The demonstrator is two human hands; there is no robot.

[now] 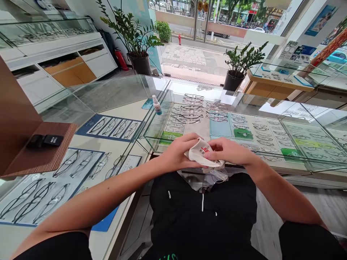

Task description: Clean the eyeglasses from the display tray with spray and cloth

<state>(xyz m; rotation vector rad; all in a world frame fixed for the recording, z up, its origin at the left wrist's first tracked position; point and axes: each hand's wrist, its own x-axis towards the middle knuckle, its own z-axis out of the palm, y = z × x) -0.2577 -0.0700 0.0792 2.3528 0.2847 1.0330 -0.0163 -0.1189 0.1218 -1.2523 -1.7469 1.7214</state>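
Both of my hands are together in front of my chest, around a white cleaning cloth (199,153) with red lettering and a zigzag edge. My left hand (179,150) is closed on the cloth from the left side. On the other side, the fingers of my right hand (226,151) pinch it, the thumb lying over the print. Just below the cloth hangs a clear glasses piece (221,175), seemingly a lens with part of a frame; most of it is covered by the cloth and fingers. A small white spray bottle (156,104) with a blue base stands on the glass counter beyond my hands.
Glass display cases (189,139) holding rows of eyeglasses lie ahead and to the right. More glasses (78,162) rest under glass at left, near a brown wooden stand (40,159) with black key fobs. Potted plants (141,65) stand by the window.
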